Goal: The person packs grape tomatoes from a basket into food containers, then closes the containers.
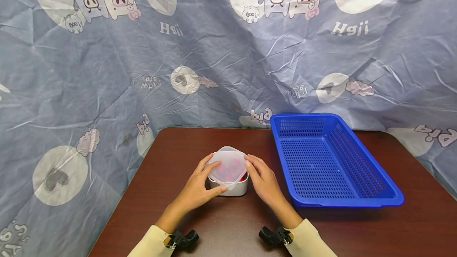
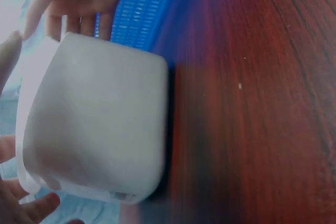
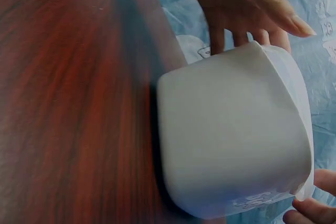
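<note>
A small white square box point(image 1: 233, 188) stands on the table with red contents showing inside it. Across its top lies a translucent lid point(image 1: 228, 165), turned so that its corners jut past the rim. My left hand point(image 1: 200, 183) holds the lid at its left side, fingers along the edge and thumb near the front corner. At the right corner my right hand point(image 1: 262, 177) grips the lid between thumb and fingers. The left wrist view shows the box's plain side point(image 2: 100, 114); in the right wrist view the lid point(image 3: 296, 85) sits askew on the rim.
A large blue plastic basket point(image 1: 321, 162) with perforated walls stands just right of the box. The dark brown wooden table point(image 1: 160, 150) ends at the back against a blue-grey printed cloth point(image 1: 200, 50). A black wrist camera point(image 1: 183, 239) is strapped to each wrist.
</note>
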`<state>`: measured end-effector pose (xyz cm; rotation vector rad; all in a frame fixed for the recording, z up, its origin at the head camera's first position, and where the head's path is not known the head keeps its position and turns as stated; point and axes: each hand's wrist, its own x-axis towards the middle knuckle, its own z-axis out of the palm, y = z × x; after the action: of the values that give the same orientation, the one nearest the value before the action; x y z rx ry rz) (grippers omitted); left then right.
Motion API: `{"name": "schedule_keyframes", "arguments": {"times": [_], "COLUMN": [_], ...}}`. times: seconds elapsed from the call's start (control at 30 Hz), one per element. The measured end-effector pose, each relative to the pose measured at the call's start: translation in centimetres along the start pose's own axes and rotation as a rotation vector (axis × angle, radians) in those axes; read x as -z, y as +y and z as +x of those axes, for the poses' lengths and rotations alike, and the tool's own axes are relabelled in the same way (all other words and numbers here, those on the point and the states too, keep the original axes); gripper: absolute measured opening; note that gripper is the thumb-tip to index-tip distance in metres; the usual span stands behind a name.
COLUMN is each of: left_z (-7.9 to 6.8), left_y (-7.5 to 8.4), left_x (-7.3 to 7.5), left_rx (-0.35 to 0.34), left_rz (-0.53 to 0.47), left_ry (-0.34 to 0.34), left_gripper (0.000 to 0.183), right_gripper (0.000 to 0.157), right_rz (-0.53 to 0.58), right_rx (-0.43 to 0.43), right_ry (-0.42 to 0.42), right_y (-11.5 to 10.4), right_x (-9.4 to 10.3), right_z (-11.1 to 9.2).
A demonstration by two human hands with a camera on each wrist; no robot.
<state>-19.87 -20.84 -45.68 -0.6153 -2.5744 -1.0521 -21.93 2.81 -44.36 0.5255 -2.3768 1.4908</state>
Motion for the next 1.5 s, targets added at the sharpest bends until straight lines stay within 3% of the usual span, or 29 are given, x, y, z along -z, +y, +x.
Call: {"name": "schedule_keyframes", "arguments": {"times": [0.17,0.47,0.6,0.77,0.87,1.07,1.17,1.27,1.37,1.5], "left_z": [0.5,1.3,1.4,1.6,1.8,2.8,3.3,3.5,3.7,4.0], "left_y": [0.6,0.6,0.9,0.9,0.4,-1.1,-1.7,-2.1,-2.3,-2.5], "left_x": [0.1,1.1,0.7,0.7,1.4,3.2,3.6,3.7,3.5,3.3], "left_rx": [-0.008,0.001,0.017,-0.005,-0.033,-0.085,-0.086,-0.039,0.017,0.023], "left_rz": [0.087,0.085,0.126,0.144,0.089,-0.066,-0.125,-0.155,-0.169,-0.185], "left_ry": [-0.021,-0.129,-0.134,-0.118,-0.163,-0.379,-0.451,-0.473,-0.453,-0.409], "left_gripper": [0.083,0.08,0.088,0.085,0.079,0.081,0.08,0.079,0.077,0.078], "right_gripper": [0.045,0.06,0.063,0.061,0.06,0.066,0.071,0.074,0.074,0.073], "right_rz": [-0.076,-0.121,-0.168,-0.184,-0.186,-0.177,-0.169,-0.178,-0.204,-0.249], "right_rx": [0.08,0.096,0.118,0.138,0.148,0.14,0.122,0.112,0.121,0.144], "right_ry": [-0.007,-0.112,-0.162,-0.143,-0.137,-0.18,-0.231,-0.254,-0.243,-0.205], "right_y": [0.0,0.4,0.6,0.3,-0.1,-0.5,-0.3,0.1,0.2,-0.1], "right_x": [0.3,-0.3,-0.8,-0.8,-0.6,-0.5,-0.8,-1.1,-1.2,-1.2], "right_z": [-0.3,1.3,1.4,1.2,1.1,1.2,1.4,1.5,1.5,1.4]}}
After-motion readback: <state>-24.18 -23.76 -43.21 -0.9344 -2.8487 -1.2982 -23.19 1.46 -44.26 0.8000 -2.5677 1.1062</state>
